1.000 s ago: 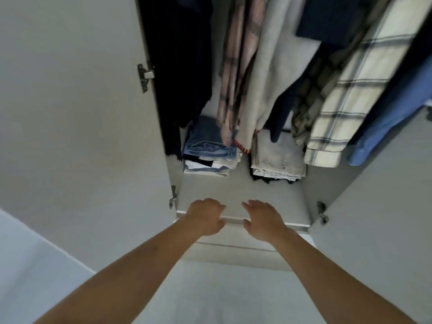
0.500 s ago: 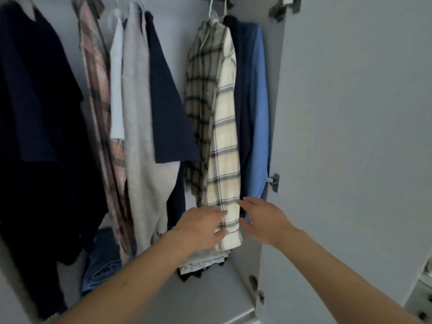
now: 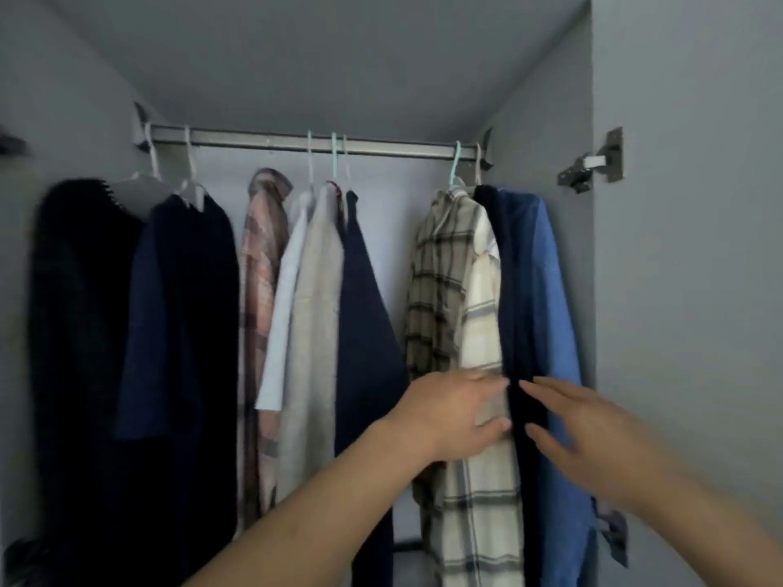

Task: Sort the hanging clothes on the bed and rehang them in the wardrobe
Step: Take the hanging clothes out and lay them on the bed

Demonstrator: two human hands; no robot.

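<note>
- Wardrobe: grey inside, doors open, seen from in front and slightly below.
- Rail: metal, running across the wardrobe near its top; every garment hangs from it on a hanger.
- Black coat: at the rail's left end, on a white hanger.
- Navy top: just right of the black coat, touching it.
- Pink plaid shirt: right of the navy top, set further back.
- Pale blue shirt: next along the rail, pressed against a grey garment.
- Dark navy garment: right of the grey garment, touching it.
- Cream plaid shirt: well right of the middle group, with a bare stretch of rail between, on a mint hanger.
- Dark garment: squeezed between the cream plaid shirt and a blue shirt, which hangs at the rail's right end.
- Left hand: fingers spread and nearly straight, laid on the cream plaid shirt well below the rail; thumb underneath, not closed round the cloth.
- Right hand: fingers spread and straight, just in front of the dark garment and blue shirt; blur hides whether it touches them.
- Door hinge: on the right door, level with the rail.
</note>
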